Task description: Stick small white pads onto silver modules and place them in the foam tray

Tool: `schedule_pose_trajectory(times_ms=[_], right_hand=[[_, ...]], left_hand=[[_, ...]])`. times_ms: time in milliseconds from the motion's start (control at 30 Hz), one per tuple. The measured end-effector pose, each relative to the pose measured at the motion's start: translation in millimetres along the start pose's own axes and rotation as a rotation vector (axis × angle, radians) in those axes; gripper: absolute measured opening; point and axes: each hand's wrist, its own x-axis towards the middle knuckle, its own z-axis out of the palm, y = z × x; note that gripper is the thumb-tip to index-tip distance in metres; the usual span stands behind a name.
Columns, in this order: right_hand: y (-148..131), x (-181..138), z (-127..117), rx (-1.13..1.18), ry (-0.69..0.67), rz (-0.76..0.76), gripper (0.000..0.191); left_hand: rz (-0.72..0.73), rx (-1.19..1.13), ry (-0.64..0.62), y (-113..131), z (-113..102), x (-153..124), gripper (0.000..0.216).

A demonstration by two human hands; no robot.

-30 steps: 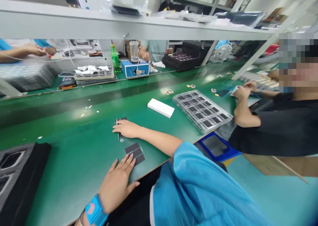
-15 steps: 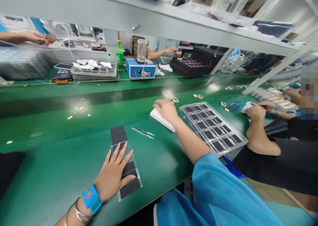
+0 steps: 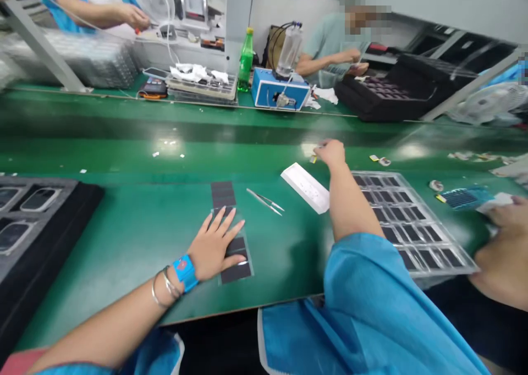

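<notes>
My left hand (image 3: 212, 248) lies flat with fingers spread on a strip of dark rectangular pieces (image 3: 223, 193) on a clear backing. My right hand (image 3: 333, 154) reaches beyond a shallow white tray (image 3: 303, 187) that has tiny specks in it. Its fingers are bent together over something small, mostly hidden, with a yellow bit (image 3: 313, 159) showing beside the fingertips. Between the strip and the white tray lies a pair of tweezers (image 3: 265, 201), touched by neither hand.
Right of my forearm sits a clear plastic tray (image 3: 416, 221) of dark pieces. A co-worker's hand (image 3: 509, 215) is at the right edge. A black foam tray (image 3: 61, 215) stands at left. Behind are a blue device (image 3: 272, 92) and a green bottle (image 3: 246, 61).
My right hand has moved off the white tray to the small items behind it. My left hand stays on the strip. The view has swung, bringing the black foam tray into sight.
</notes>
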Motion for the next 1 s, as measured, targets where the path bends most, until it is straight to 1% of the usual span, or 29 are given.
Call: schedule_pose_trajectory(times_ms=[67, 133, 167, 200, 267, 300, 333, 367, 433, 500, 567, 600, 667, 767, 833, 900, 1000], right_hand=[[-18.9, -22.7, -2.1, 0.142, 0.076, -0.157, 0.018], [-43.8, -62.5, -2.5, 0.363, 0.107, -0.348, 0.026], [-57.1, -88.0, -2.3, 0.473, 0.061, -0.432, 0.028], [-70.0, -115.9, -1.7, 0.568, -0.016, -0.499, 0.030], [-92.5, -173.0, 1.1, 0.714, -0.221, -0.584, 0.032], [-101.2, -199.1, 3.7, 0.773, -0.325, -0.607, 0.031], [-107.7, -222.0, 7.0, 0.821, -0.413, -0.623, 0.030], [-111.9, -240.9, 10.8, 0.860, -0.470, -0.628, 0.029], [-114.6, -265.9, 18.4, 0.923, -0.522, -0.602, 0.026], [-112.5, -276.6, 23.7, 0.968, -0.532, -0.550, 0.027], [-109.3, -278.5, 25.0, 0.989, -0.537, -0.520, 0.031], [-108.1, -277.8, 24.4, 0.990, -0.524, -0.522, 0.033], [-106.2, -275.1, 21.3, 0.973, -0.447, -0.555, 0.030], [-104.0, -271.4, 16.0, 0.869, -0.311, -0.675, 0.014], [-102.6, -270.5, 14.1, 0.759, -0.264, -0.772, 0.009], [-101.4, -271.1, 14.3, 0.681, -0.232, -0.859, 0.007], [-100.7, -274.1, 16.6, 0.650, -0.175, -0.974, 0.007]], left_hand=[[-0.030, -0.110, -0.032, 0.6, -5.6, 3.3, 0.078], [-0.078, -0.276, -0.014, -3.1, -13.3, 7.7, 0.078], [-0.110, -0.382, 0.031, -6.4, -17.4, 10.0, 0.077], [-0.137, -0.502, 0.094, -10.2, -21.5, 12.2, 0.076], [-0.178, -0.773, 0.205, -17.6, -28.5, 15.7, 0.077], [-0.187, -0.912, 0.227, -20.4, -31.0, 16.7, 0.079], [-0.193, -1.042, 0.223, -22.4, -32.8, 17.3, 0.080], [-0.198, -1.152, 0.207, -23.5, -33.8, 17.3, 0.080], [-0.215, -1.303, 0.179, -23.3, -33.7, 16.7, 0.074], [-0.244, -1.374, 0.201, -21.4, -32.1, 15.9, 0.067], [-0.263, -1.413, 0.235, -19.3, -30.9, 15.7, 0.064], [-0.267, -1.438, 0.245, -18.5, -30.8, 15.7, 0.065], [-0.280, -1.519, 0.248, -17.7, -32.0, 15.4, 0.065], [-0.321, -1.676, 0.233, -17.4, -35.6, 14.1, 0.060], [-0.345, -1.732, 0.238, -16.9, -37.6, 13.1, 0.058], [-0.354, -1.732, 0.265, -15.9, -38.3, 12.5, 0.057], [-0.346, -1.655, 0.332, -14.9, -36.6, 12.2, 0.055]])
